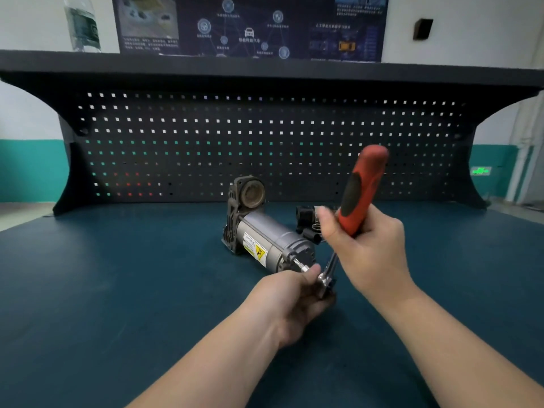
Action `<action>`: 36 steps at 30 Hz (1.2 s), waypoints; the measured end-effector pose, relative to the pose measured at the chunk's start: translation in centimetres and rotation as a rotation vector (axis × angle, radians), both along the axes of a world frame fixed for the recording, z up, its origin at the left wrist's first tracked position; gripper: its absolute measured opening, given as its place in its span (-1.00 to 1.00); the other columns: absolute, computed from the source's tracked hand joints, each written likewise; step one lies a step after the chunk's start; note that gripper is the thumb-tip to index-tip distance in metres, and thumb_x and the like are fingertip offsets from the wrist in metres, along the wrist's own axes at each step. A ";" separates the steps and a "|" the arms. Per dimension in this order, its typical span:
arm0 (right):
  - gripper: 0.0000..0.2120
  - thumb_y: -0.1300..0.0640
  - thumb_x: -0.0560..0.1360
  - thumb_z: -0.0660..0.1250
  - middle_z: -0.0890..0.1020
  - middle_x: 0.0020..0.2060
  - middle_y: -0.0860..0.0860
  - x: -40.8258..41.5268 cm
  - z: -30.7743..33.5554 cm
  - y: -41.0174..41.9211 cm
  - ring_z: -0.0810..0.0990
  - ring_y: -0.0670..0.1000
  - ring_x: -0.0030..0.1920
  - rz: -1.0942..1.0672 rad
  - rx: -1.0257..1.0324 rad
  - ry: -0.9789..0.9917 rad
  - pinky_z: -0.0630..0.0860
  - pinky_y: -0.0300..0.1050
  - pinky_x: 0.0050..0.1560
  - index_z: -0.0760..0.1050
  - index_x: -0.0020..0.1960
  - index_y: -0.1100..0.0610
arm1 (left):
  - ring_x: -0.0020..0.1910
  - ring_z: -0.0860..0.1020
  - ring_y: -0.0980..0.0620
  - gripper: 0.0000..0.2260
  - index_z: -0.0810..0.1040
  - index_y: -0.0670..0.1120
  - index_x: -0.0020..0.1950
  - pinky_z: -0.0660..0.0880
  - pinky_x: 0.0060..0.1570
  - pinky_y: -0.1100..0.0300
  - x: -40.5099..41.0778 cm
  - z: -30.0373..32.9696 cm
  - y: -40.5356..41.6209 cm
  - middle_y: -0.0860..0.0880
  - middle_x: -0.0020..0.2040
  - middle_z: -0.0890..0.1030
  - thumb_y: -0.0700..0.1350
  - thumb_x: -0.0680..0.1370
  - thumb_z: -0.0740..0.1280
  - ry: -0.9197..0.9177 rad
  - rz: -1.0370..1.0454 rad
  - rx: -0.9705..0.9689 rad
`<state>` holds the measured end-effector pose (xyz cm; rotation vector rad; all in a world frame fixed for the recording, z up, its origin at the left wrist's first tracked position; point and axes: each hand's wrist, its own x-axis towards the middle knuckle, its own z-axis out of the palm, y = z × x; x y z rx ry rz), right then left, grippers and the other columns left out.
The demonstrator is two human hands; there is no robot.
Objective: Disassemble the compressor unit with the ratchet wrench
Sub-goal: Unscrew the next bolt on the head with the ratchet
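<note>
Compressor unit [266, 231], the biggest thing in play, lies on its side near the middle of the dark green table [117, 275], its finned black head toward the pegboard [265, 136] and its grey motor can pointing back at the person. That orientation makes sense: it puts the end-cap fasteners within easy reach of both hands. Just behind it, to the right, sit some loose black parts [306, 219], probably pieces already off the unit, though they are partly hidden by the hand.

Next in size, the ratchet wrench [362, 189] stands steeply up, its red and black handle high and its steel shank running down to the head by the can's end. The right hand [368, 245] wraps its fingers around the lower part of the handle, where a swing gives leverage. The left hand [294, 295] grips the ratchet head, fingers curled around it and thumb on top, seemingly to keep the drive square to the bolt and stop it slipping off.

Smallest, a bright extension bit [300, 265] bridges the ratchet head to the rim of the end cap, evidently seated on a fastener, so a bolt appears to be under work now.
</note>
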<state>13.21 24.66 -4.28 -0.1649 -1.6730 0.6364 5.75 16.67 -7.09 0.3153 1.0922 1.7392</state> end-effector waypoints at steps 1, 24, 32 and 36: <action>-0.63 -0.16 0.40 0.34 0.43 -0.54 -0.14 -0.1 -0.3 -0.4 0.36 -0.15 -0.52 -0.011 0.028 -0.001 0.28 -0.36 -0.44 0.28 -0.46 -0.09 | -0.14 0.55 -0.12 -0.87 0.53 -0.33 0.06 0.61 -0.25 0.08 0.0 0.0 0.1 -0.22 -0.12 0.59 -0.30 0.55 0.28 0.001 0.005 -0.001; -0.67 -0.14 0.47 0.31 0.36 -0.58 -0.09 -0.8 -1.5 4.1 0.31 -0.11 -0.60 -0.074 -0.844 -0.016 0.25 -0.25 -0.56 0.41 -0.37 0.02 | -0.23 0.59 -0.07 -0.85 0.51 -0.30 0.10 0.56 -0.15 0.05 0.1 0.1 0.1 -0.19 -0.20 0.62 -0.32 0.55 0.26 0.015 0.014 0.000; -0.70 -0.23 0.39 0.35 0.38 -0.62 -0.19 -0.1 0.1 1.4 0.33 -0.19 -0.55 -0.001 -0.316 0.031 0.28 -0.37 -0.47 0.45 -0.43 -0.12 | -0.24 0.56 -0.11 -0.85 0.56 -0.31 -0.02 0.62 -0.32 0.11 -0.1 0.2 -0.3 -0.20 -0.24 0.62 -0.25 0.47 0.39 0.052 -0.014 -0.018; -0.72 -0.23 0.38 0.34 0.40 -0.60 -0.19 -0.3 0.1 0.2 0.35 -0.19 -0.53 -0.046 -0.214 0.016 0.27 -0.42 -0.46 0.43 -0.41 -0.12 | -0.25 0.55 -0.10 -0.90 0.53 -0.33 -0.02 0.61 -0.19 0.05 0.0 0.1 -0.2 -0.20 -0.27 0.61 -0.28 0.53 0.32 0.012 0.017 -0.005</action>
